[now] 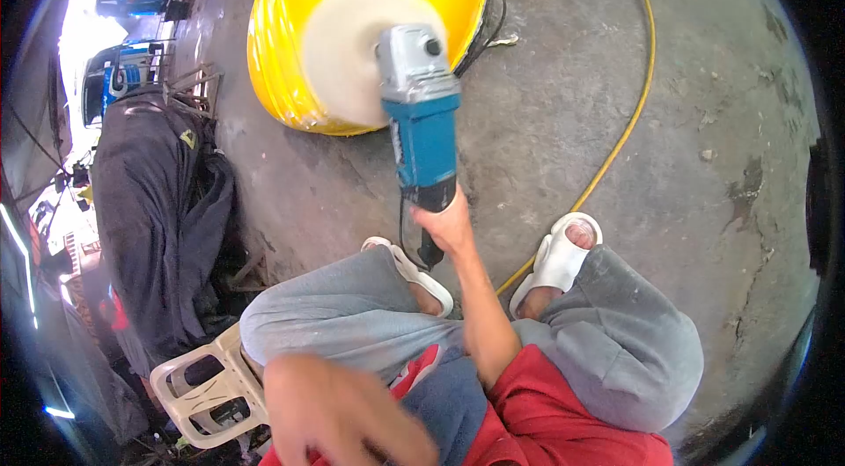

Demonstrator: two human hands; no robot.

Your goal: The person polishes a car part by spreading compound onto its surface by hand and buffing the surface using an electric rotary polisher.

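Observation:
My right hand (446, 221) is wrapped round the black rear handle of a blue angle grinder (429, 145) with a silver head. A pale round buffing disc (348, 52) on the grinder looks blurred. Behind that disc lies a glossy yellow moulded shell (282, 44) with ridges and a dark edge; the disc hides part of it, and I cannot tell whether they touch. My left hand (343, 409) is close to the camera over my lap, smeared by motion, its fingers apart and nothing visible in them.
A yellow hose or cord (647, 96) curves over the concrete floor (704, 176) to my white sandals (561, 259). On my left are a beige plastic stool (189, 396) and a dark cloth (154, 202) draped over something. Blue equipment (128, 74) stands farther back.

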